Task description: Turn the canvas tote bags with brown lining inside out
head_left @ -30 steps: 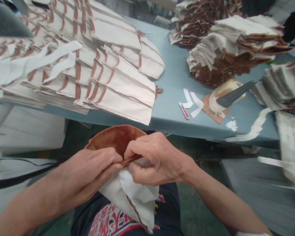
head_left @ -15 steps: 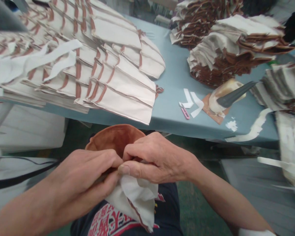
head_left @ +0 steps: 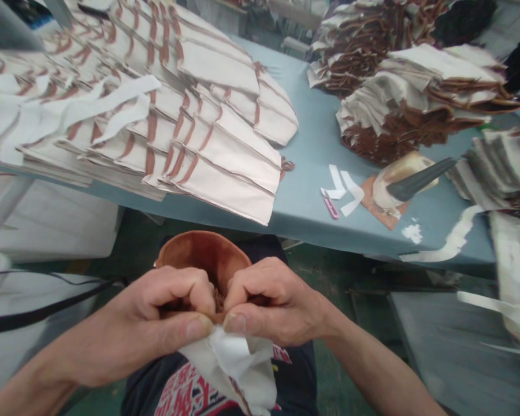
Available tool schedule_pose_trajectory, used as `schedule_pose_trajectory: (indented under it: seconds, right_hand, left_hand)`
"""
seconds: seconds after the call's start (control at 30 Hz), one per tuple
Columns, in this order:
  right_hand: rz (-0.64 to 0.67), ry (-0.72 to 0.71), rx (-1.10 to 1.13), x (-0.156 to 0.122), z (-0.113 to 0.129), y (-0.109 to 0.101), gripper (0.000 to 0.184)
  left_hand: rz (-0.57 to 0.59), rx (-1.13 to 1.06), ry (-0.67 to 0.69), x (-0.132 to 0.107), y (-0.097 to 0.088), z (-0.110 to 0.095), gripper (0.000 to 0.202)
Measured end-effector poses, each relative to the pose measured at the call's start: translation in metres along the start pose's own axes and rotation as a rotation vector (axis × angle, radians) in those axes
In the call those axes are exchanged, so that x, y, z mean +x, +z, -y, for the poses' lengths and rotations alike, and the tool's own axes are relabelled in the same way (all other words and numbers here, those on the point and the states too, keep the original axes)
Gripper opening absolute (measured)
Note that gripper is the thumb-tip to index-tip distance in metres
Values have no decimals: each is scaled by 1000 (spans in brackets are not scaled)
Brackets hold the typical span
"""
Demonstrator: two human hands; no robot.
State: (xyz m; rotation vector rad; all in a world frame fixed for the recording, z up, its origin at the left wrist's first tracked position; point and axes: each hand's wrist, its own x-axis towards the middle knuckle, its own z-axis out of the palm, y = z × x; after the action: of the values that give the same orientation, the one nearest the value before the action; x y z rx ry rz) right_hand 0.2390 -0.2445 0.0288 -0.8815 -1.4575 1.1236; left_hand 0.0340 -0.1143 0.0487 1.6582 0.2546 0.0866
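A sewn piece of brown suede-like material with white cloth (head_left: 255,370) lies over my lap, its brown open end (head_left: 203,248) curving away from me. My left hand (head_left: 169,318) pinches the seam between brown and white, thumb on top and fingers curled underneath. Right beside it, my right hand (head_left: 279,303) pinches the same edge, so the two thumb tips nearly meet. A small tuft of brown threads or gathered material (head_left: 218,299) shows between the hands. A short white strip (head_left: 231,352) lies on the cloth just below the thumbs.
Overlapping rows of cream pieces with brown trim (head_left: 234,167) cover the left of the blue table (head_left: 303,214). To the right are a pink-handled cutter (head_left: 329,205), white strips (head_left: 351,193), a glue-smeared container with a dark handle (head_left: 394,182) and stacked brown-and-white pieces (head_left: 394,110).
My left hand has turned, and its thumb now lies flat on the edge beside the right thumb. The brown opening shows wider. The whole view has shifted slightly.
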Motion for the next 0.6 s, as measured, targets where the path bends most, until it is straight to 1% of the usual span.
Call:
schedule_pose_trajectory:
  seconds: [0.07,0.13,0.23,0.3,0.37,0.43,0.53,0.6]
  right_hand:
    - [-12,57,101,-4,0,3,35]
    - [-35,82,157,-9,0,5,35]
    - [-91,78,149,-16,1,5,36]
    - [-121,66,107,-18,2,5,39]
    - [-118,43,11,-19,5,3,38]
    - [-71,-3,-137,-16,11,-1,32]
    - [27,-73,-354,-10,23,-9,23]
    - [65,-94,-445,-7,30,-14,19]
  left_hand:
    - [-20,-49,19,1,4,3,47]
    - [-86,-11,70,5,8,7,48]
    - [-181,62,161,12,14,14,51]
    - [-194,49,202,17,16,21,54]
    - [-182,37,214,19,14,27,54]
    - [-163,54,210,20,10,30,53]
    - [-124,98,210,19,3,26,49]
    - [-85,174,219,18,-1,20,46]
